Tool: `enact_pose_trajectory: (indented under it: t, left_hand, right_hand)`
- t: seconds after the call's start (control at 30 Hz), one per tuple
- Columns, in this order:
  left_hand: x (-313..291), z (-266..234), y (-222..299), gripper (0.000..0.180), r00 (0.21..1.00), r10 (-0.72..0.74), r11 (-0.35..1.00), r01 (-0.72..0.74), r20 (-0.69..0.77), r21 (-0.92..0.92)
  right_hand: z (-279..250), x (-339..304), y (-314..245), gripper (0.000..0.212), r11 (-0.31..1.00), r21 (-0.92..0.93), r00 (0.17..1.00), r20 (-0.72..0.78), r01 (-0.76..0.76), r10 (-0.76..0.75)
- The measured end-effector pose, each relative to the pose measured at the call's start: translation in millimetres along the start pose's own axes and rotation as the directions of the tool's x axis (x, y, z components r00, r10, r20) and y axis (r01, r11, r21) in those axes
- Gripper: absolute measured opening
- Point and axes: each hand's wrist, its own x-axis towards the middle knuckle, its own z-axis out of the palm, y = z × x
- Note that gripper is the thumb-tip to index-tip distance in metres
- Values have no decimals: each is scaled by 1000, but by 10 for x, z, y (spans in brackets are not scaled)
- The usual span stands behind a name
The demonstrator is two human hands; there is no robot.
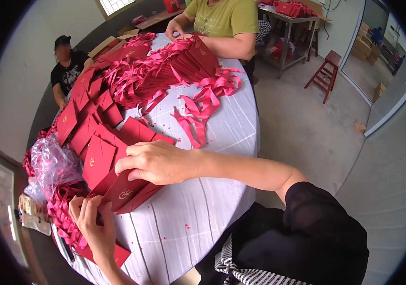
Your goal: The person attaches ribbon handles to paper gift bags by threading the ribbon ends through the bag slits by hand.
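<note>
A red paper bag [128,192] with a gold emblem stands on edge at the near left of the table. My right hand [158,162] is closed on its upper edge, the thumb on the near side and the fingers folded over the top. At the bag's left end, the fingers and thumb of my left hand [94,227] pinch its corner; the exact fingertip contact is partly hidden. Just beyond lies a heap of flat red bags [99,159]. Beside my left hand are pink-red ribbons [62,213], with another red piece [121,255] under my left wrist.
A white cloth [179,209] covers the round table, dotted with small red scraps. Ribboned bags [160,71] pile up at the far side, near loose ribbons [200,109]. Clear plastic [53,161] sits at left. Two people work across the table. A red stool [325,76] stands right.
</note>
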Motion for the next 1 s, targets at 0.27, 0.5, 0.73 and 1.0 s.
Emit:
enact_pose_trajectory:
  t: [0.27, 0.5, 0.73, 1.0]
  left_hand:
    - [-4, 36, -119, 11, 993, -117, 958, 113, 1, -263]
    - [-25, 124, 14, 19, 991, -133, 957, 124, -16, -264]
    - [-117, 131, -125, 29, 968, -247, 918, 220, -42, -330]
    - [-214, 264, -416, 27, 905, -426, 683, 336, 20, -648]
  right_hand:
    - [-235, 19, 701, 24, 934, 166, 893, -278, -317, 353]
    - [-549, -88, 1148, 34, 491, -646, 702, -100, -585, 705]
    - [-491, -171, 1344, 27, 622, -309, 685, -169, -719, 708]
    - [-386, 220, 523, 16, 672, 592, 864, 86, -445, 497]
